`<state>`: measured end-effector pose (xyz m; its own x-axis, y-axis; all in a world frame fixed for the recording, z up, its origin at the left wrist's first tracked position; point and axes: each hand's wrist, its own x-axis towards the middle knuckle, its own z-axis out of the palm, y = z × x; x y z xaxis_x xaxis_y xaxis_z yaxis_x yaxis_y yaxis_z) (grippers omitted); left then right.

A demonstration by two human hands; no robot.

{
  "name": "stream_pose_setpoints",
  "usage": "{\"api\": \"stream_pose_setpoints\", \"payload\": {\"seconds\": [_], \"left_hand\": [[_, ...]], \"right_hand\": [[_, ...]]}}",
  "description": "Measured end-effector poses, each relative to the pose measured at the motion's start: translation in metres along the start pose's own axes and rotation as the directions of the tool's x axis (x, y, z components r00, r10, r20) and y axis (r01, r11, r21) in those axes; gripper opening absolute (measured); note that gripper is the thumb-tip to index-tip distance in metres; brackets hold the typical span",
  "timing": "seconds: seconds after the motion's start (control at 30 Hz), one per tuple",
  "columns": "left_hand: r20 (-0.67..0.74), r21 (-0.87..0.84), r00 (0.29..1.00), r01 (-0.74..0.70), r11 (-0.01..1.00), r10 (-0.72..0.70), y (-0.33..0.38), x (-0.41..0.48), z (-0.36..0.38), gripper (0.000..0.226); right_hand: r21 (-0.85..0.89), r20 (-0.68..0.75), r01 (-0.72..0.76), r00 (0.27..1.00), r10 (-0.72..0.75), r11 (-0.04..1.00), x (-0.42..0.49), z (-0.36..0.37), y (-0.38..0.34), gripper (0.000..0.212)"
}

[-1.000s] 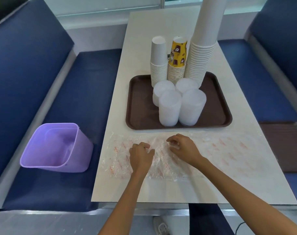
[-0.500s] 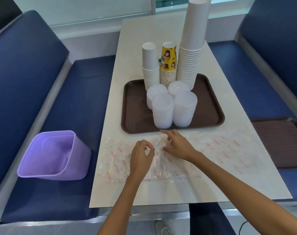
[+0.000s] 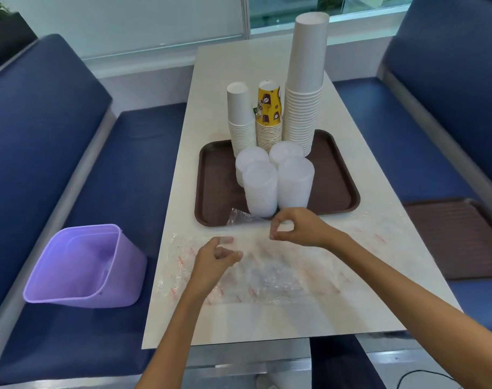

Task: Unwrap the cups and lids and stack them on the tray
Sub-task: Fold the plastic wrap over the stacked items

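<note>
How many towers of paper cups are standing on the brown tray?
3. A short white tower back left, a yellow one in the middle, a tall white one back right. Another could hide behind them.

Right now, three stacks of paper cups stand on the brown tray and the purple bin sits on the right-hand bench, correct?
Not quite: the head view shows the purple bin on the left-hand bench. The rest holds.
</note>
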<state>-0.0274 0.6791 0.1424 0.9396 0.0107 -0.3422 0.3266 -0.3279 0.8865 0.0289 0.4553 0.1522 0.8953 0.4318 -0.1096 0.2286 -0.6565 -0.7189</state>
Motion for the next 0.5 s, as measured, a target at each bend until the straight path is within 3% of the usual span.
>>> {"api": "stream_pose_setpoints", "payload": {"seconds": [0.07,0.1,0.17,0.27,0.37,0.43,0.5], "left_hand": [[0.009,-0.069,1.000,0.007,0.998,-0.006,0.005,-0.002,-0.009,0.005],[0.005,-0.119,1.000,0.018,0.993,-0.018,0.008,-0.002,-0.013,0.005],[-0.031,-0.279,0.997,0.056,0.959,-0.068,0.016,-0.003,-0.021,0.022],[0.034,-0.585,0.995,0.098,0.805,-0.096,0.023,-0.004,-0.025,0.047],[0.160,-0.577,0.987,0.080,0.813,0.016,0.027,-0.010,-0.014,0.072],[0.157,-0.503,0.987,0.064,0.862,0.019,0.031,-0.015,0.000,0.048],[0.066,-0.454,0.998,0.019,0.891,0.013,0.035,-0.019,0.011,0.016]], "right_hand": [[0.190,0.073,-0.075,0.995,0.062,0.979,-0.004,-0.011,-0.002,0.008],[0.270,0.088,-0.102,0.993,0.081,0.958,-0.006,-0.016,-0.004,0.013],[0.384,0.041,-0.102,0.995,0.093,0.918,-0.010,-0.023,-0.009,0.023],[0.589,-0.048,-0.050,0.994,0.097,0.807,-0.013,-0.031,-0.014,0.015],[0.691,-0.149,0.009,0.980,0.130,0.722,-0.015,-0.033,-0.022,0.010],[0.772,-0.184,0.029,0.967,0.179,0.635,-0.016,-0.031,-0.025,0.009],[0.795,-0.197,0.030,0.957,0.211,0.606,-0.018,-0.030,-0.024,0.023]]}}
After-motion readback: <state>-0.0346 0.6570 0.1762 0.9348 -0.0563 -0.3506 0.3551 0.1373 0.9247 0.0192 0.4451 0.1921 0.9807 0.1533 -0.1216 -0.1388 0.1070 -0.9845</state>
